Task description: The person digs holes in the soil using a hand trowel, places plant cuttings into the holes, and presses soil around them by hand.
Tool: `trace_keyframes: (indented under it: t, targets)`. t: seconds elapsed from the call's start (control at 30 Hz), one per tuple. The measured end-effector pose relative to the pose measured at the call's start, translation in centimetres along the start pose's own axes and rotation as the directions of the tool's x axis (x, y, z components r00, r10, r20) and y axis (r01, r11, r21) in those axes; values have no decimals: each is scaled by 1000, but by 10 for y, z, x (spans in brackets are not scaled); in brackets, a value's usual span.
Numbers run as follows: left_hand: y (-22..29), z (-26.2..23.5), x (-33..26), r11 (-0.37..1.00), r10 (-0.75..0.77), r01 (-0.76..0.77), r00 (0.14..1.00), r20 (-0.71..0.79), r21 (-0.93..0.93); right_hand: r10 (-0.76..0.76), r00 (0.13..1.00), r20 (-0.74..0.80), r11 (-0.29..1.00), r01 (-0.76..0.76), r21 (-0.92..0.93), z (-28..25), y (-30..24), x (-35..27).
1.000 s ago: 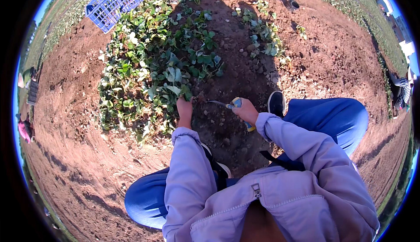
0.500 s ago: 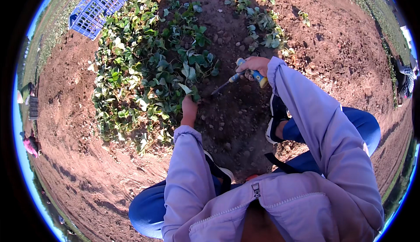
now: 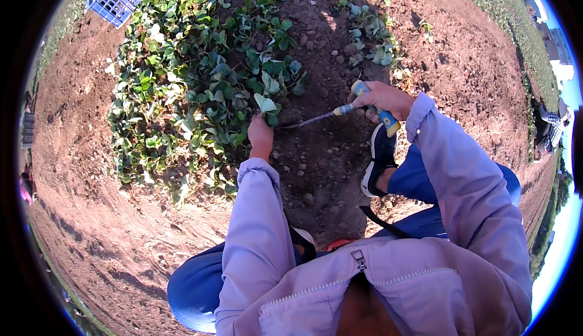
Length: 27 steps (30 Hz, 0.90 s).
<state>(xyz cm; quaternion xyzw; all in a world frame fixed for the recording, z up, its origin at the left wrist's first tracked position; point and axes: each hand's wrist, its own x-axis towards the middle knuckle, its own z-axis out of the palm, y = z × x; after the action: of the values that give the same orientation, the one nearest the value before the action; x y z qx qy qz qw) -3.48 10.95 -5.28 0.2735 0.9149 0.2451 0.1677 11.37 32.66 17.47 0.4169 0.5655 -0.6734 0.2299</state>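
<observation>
My right hand (image 3: pixel 388 98) is closed around the blue-and-yellow handle of a hand digging tool (image 3: pixel 342 109). The tool's thin metal shaft slants left, and its tip reaches the soil just beside my left hand (image 3: pixel 260 134). That hand is low at the right edge of a dense patch of leafy plants (image 3: pixel 200 81), its fingers closed on a leafy plant (image 3: pixel 266 103) near the base. Leaves partly cover those fingertips, so the exact grip on the stems is hidden. Dark, loose, shaded soil (image 3: pixel 322 166) lies between my two hands and my feet.
A blue plastic crate (image 3: pixel 115 2) sits beyond the patch at far left. Another strip of plants (image 3: pixel 369 29) grows ahead to the right. My shoe (image 3: pixel 381 157) rests on the soil below my right hand. A person in checked clothing (image 3: pixel 549 129) is at the far right edge.
My right hand and the tool have shifted right, and the shaft now lies flatter. The left hand stays at the same plant. The whole view has shifted slightly, with the crate nearer the upper edge.
</observation>
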Motion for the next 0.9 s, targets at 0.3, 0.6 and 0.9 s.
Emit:
trace_keyframes:
  t: [0.3,0.6,0.9]
  targets:
    - [-6,11,-2,998,-62,58,990,-129,-37,-162,987,-20,928,145,-344,33,12,-37]
    - [-6,1,4,996,16,-8,995,96,-89,-474,879,-49,540,246,-805,86,68,-38]
    - [-5,-1,2,996,-29,36,996,84,-80,-438,898,43,390,232,-891,70,53,-99]
